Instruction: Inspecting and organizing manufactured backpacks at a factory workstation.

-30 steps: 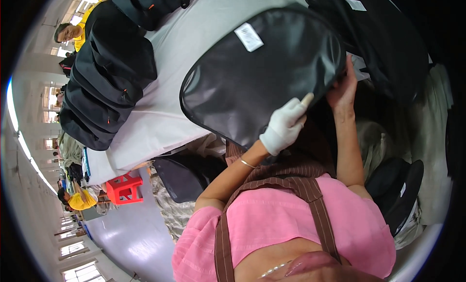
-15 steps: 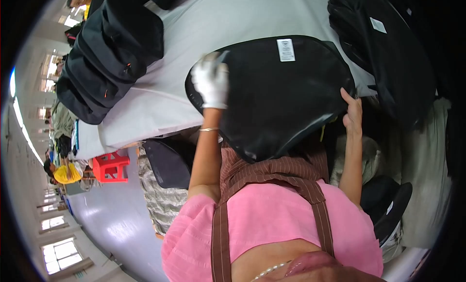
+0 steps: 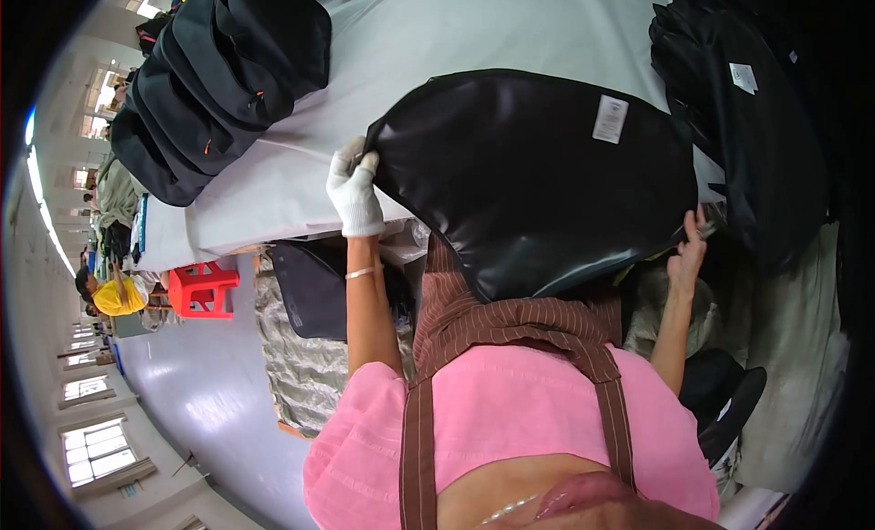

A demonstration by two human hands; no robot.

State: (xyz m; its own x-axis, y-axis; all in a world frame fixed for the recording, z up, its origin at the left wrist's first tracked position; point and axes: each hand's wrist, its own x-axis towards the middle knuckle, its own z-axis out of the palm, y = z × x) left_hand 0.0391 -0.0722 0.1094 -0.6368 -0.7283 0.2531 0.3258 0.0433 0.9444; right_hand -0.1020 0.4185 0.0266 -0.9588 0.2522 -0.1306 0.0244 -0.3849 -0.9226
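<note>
1. Wearer's torso, nearest the camera: a pink top [image 3: 510, 411] crossed by the brown striped straps of an apron [image 3: 510, 320]; both forearms rise from it toward the table.
2. Left hand [image 3: 354, 191], in a white knit glove: fingers closed in a pinch on the left edge of the black panel [image 3: 538, 174], at its upper left corner. A thin bracelet [image 3: 364, 272] circles the bare forearm below the glove.
3. Right hand [image 3: 688, 252], bare: fingers curled against the lower right edge of the black panel, gripping it there; the fingertips are partly hidden behind the material.
4. Black panel: a large, rounded, slightly glossy sheet of dark material, held between the two hands. It lies across the near edge of the grey table [image 3: 474, 38], with its lower edge hanging over the wearer's lap. A small white label [image 3: 610, 119] sits near its upper right.
5. Below the table, left of the wearer: a dark bag-shaped piece [image 3: 310, 288] on crinkled grey-green sheeting [image 3: 301, 366], and further left a red plastic stool [image 3: 202, 288] on the pale floor.
6. Right of the panel: a heap of black bags [image 3: 738, 120], one bearing a white label, lying just beside the panel's right edge.
7. Far left of the table: a stack of black bags [image 3: 219, 74] laid overlapping in a row.
8. Background, left rim: a person in a yellow top [image 3: 111, 296], seated near the stool, with windows behind.
</note>
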